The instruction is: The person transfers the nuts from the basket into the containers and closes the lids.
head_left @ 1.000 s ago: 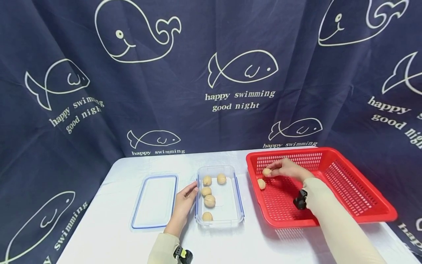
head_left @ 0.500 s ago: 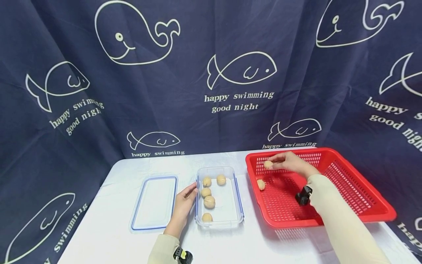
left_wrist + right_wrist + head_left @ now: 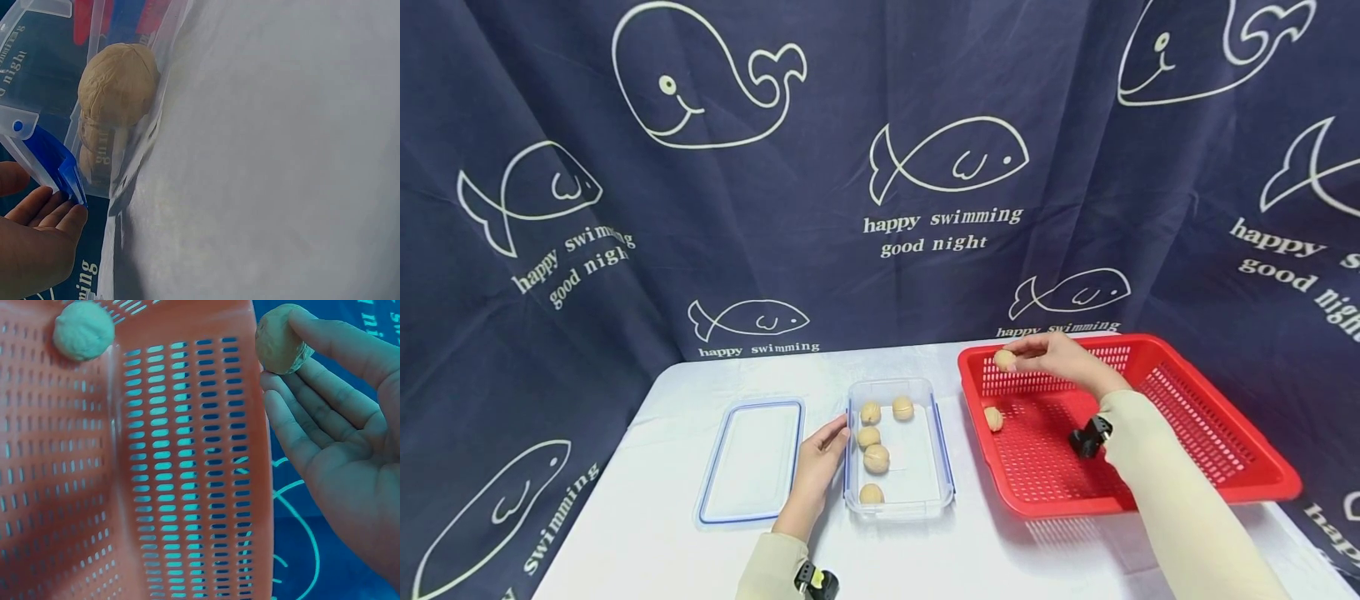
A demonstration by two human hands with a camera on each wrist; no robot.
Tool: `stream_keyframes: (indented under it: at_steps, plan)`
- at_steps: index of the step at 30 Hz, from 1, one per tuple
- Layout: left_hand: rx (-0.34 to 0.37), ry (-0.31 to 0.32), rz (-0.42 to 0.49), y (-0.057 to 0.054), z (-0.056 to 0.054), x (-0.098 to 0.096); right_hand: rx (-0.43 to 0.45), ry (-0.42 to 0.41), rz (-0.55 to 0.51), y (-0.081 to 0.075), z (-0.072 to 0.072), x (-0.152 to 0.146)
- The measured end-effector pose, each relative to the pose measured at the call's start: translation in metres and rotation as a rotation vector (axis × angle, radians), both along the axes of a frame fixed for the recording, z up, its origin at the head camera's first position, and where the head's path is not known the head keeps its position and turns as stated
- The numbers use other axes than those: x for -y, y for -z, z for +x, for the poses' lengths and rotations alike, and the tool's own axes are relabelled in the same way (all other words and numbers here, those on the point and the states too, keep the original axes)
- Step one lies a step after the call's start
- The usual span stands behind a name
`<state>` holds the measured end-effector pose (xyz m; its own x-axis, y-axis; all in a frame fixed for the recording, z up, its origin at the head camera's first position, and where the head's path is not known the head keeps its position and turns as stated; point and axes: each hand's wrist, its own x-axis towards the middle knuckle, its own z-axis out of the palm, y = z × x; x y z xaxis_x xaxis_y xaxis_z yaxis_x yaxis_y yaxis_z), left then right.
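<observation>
Between thumb and fingers my right hand [image 3: 1060, 360] pinches a walnut [image 3: 1004, 360], held up by the far left rim of the red basket [image 3: 1157, 492]. The right wrist view shows this same walnut [image 3: 281, 339] at the fingertips. Another walnut [image 3: 993, 418] lies inside the basket against its left side. My left hand [image 3: 820, 467] rests its loosely bent fingers on the left side of the clear plastic container [image 3: 917, 505], by a blue locking clip [image 3: 56, 159]. Several walnuts [image 3: 876, 458] sit in that container, mostly along its left half.
A clear lid with a blue-edged rim [image 3: 748, 467] lies flat on the white-covered table [image 3: 647, 533], left of the container. Behind the table hangs a dark blue curtain [image 3: 835, 250] with whale and fish drawings. The basket's right part reaches the table's right edge.
My right hand has lifted the walnut from low in the basket up to the level of its far left rim. My left hand has stayed at the container's side.
</observation>
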<state>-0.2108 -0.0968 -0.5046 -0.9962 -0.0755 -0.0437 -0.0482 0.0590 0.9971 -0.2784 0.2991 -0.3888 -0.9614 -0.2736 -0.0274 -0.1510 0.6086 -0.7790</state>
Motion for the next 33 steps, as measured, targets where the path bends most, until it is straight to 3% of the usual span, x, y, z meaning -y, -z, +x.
stream_keyframes:
  at_steps: [6,16,25,33]
  plan:
    - [-0.011,0.001,0.002,-0.002,0.002,-0.001,-0.006,0.008,-0.056,-0.007,-0.001,0.007]
    - [-0.005,0.001,0.000,0.000,0.001,-0.001,-0.073,-0.039,-0.057,-0.019,-0.005,0.025]
    - [0.001,-0.004,-0.016,-0.001,0.002,-0.002,-0.115,-0.086,-0.079,-0.030,-0.003,0.057]
    - [0.000,-0.009,-0.022,-0.002,0.001,-0.002,-0.113,-0.151,-0.106,-0.033,-0.010,0.088]
